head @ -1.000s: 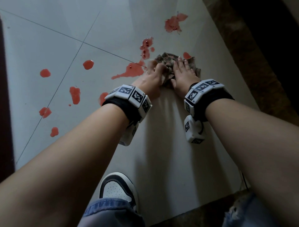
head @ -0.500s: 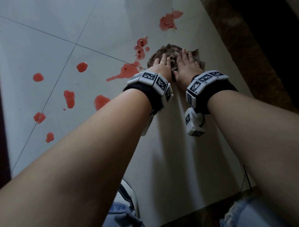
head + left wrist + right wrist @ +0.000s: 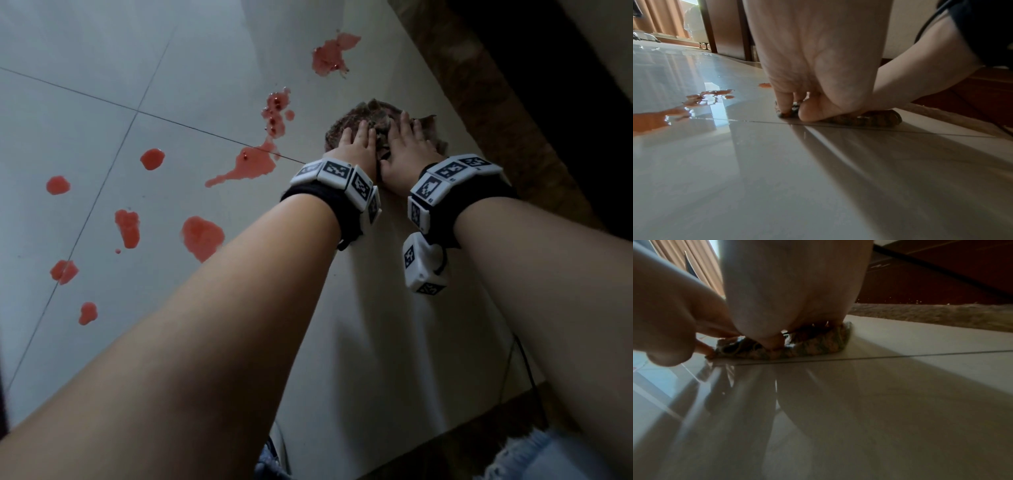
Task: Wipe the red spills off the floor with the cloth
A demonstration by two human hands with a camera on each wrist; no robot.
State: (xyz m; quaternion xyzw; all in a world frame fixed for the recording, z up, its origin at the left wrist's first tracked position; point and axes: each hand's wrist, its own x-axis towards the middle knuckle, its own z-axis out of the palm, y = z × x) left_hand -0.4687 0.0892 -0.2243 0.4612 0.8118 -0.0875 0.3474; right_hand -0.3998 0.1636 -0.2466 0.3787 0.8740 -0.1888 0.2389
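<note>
A crumpled brownish patterned cloth (image 3: pixel 349 121) lies on the pale tiled floor (image 3: pixel 376 308) near its right edge. Both hands press down on it side by side with straight fingers: my left hand (image 3: pixel 356 142) on its left half, my right hand (image 3: pixel 407 144) on its right half. The left wrist view shows the left hand's fingertips (image 3: pixel 785 108) pushing into the cloth (image 3: pixel 875 119). In the right wrist view the right hand (image 3: pixel 777 340) bears on the bunched cloth (image 3: pixel 818 344). Several red spills lie to the left: a long one (image 3: pixel 250 168), a cluster (image 3: pixel 275 113) and a far one (image 3: pixel 332 56).
More red blots (image 3: pixel 202 236) (image 3: pixel 127 228) (image 3: pixel 150 159) dot the left tiles. A brown speckled strip (image 3: pixel 496 120) and dark wood border the floor on the right. A shoe (image 3: pixel 275 452) and a thin black cable (image 3: pixel 524 363) are near my knees.
Both hands pushed the cloth forward, away from my body. The left hand shifted from the cloth's left edge onto its top. The small red spot by the cloth's right side no longer shows.
</note>
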